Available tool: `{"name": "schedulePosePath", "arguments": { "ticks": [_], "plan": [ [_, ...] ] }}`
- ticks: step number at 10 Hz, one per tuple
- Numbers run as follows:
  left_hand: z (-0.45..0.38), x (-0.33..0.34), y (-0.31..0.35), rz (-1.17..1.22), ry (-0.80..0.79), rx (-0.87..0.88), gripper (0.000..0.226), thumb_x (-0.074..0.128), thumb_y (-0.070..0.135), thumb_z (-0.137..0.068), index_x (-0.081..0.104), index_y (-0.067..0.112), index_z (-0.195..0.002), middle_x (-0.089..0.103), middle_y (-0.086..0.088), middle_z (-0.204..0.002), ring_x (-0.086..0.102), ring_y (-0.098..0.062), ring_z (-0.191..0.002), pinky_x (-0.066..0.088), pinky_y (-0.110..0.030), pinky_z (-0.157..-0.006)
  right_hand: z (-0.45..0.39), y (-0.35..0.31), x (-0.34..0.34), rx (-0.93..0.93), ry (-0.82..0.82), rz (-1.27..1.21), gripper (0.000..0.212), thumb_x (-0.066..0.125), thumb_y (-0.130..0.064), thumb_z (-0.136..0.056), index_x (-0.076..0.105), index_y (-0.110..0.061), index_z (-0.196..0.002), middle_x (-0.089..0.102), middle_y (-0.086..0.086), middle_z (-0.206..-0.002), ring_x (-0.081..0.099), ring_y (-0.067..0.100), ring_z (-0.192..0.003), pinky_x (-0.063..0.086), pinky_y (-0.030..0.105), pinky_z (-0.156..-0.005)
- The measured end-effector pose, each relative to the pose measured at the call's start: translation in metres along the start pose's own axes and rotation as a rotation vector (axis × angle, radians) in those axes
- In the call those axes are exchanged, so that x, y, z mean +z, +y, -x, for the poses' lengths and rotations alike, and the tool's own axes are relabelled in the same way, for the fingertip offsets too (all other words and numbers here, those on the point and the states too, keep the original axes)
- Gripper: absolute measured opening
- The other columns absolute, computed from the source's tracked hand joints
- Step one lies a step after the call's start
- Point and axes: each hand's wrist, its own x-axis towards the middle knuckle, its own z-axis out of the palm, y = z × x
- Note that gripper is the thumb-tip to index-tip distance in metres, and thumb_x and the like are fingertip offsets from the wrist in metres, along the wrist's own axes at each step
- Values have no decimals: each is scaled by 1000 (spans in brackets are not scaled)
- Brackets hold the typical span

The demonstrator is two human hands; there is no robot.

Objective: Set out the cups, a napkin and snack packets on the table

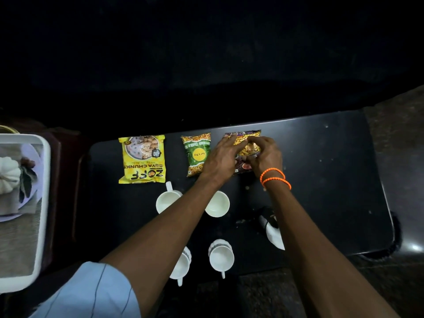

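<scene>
Three snack packets lie in a row along the far side of the black table (321,180): a yellow soya chunks packet (142,159), a green packet (196,153) and a dark purple and orange packet (249,140). Both my left hand (221,160) and my right hand (263,157) rest on the purple packet, fingers pressing it flat. Several white cups stand nearer to me: one with its handle away (166,200), one beside it (218,204), and two at the front (182,266) (221,257). A white napkin (274,236) shows partly under my right forearm.
A white tray (44,180) at the left holds a grey cloth and a printed plate. A small dark object (267,218) lies by the napkin. The table's right part is bare, with its rounded corner at the right. The surroundings are dark.
</scene>
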Motion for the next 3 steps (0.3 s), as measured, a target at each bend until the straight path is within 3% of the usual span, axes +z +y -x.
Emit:
{"name": "schedulePosePath", "arguments": {
  "ticks": [1,3],
  "plan": [
    [7,-6,-2,-1,33,37,65,61,21,-104,33,29,-162,25,-7,-173,18,-27,-162,27,-46,-129,2,-4,-5,-19,11,5,61,85,-17,-81,63,-14,-138,56,14,-143,57,33,-129,49,42,-109],
    [19,-27,-4,52,240,73,57,49,34,-109,34,18,-162,28,-9,-172,16,-25,-162,22,-44,-130,6,-25,-15,-143,238,126,62,69,-41,-93,53,-14,-147,54,13,-150,48,30,-140,42,46,-115]
  ]
}}
